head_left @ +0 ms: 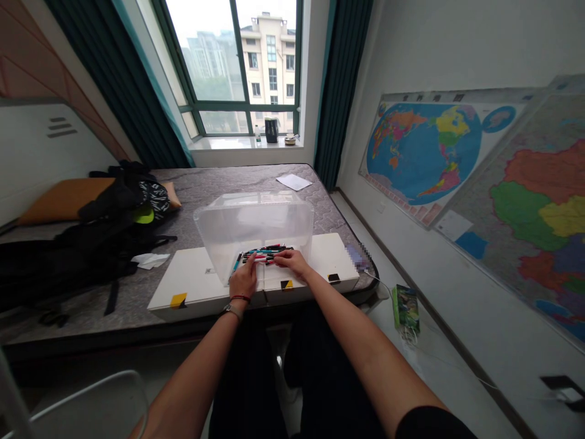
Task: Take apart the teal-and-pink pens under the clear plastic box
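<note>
Left hand [243,279] and right hand [290,262], grips open against loose pens [265,253]

The left hand [243,279] and right hand [291,262] hide parts of the pens [267,252], seen through a clear plastic box [253,216]; their number is too small to tell. A pixelated patch [359,257] blurs whatever lies beyond the white panel [320,262], and the right edge cuts off the wall map [539,207].

A loose bunch of pens [267,254], black with teal and red parts, lies flat and roughly side by side, pointing across the near end of a clear plastic box [253,213]. The box is empty of anything else visible and rests on a white board [205,289], its walls faintly cloudy, its corners rounded.
</note>
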### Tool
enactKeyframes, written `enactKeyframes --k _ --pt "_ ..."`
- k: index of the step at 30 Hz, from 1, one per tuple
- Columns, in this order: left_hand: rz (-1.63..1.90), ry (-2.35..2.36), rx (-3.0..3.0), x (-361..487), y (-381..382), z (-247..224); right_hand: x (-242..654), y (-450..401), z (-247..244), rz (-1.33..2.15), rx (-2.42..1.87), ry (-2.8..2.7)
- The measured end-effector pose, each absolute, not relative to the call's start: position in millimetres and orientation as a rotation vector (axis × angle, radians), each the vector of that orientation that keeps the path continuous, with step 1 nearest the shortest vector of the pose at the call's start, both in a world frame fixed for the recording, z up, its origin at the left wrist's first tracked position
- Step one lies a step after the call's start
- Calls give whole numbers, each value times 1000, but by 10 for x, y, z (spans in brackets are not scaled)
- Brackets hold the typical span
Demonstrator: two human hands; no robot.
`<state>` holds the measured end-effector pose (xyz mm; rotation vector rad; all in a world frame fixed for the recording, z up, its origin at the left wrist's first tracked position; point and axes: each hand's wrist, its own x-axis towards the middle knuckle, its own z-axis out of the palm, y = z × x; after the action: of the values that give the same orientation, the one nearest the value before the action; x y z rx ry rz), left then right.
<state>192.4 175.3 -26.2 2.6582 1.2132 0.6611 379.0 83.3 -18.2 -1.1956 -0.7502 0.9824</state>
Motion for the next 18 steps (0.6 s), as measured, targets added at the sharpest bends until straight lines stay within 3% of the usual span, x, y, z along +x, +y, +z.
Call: enactKeyframes --k 12,18 --pt "738 1169 2622 1912 1704 -217 3796 837 -116 922 -1395 -1226" --pt "759 1200 2549 1916 1713 -230 3752 873 -225 794 -1470 -992"
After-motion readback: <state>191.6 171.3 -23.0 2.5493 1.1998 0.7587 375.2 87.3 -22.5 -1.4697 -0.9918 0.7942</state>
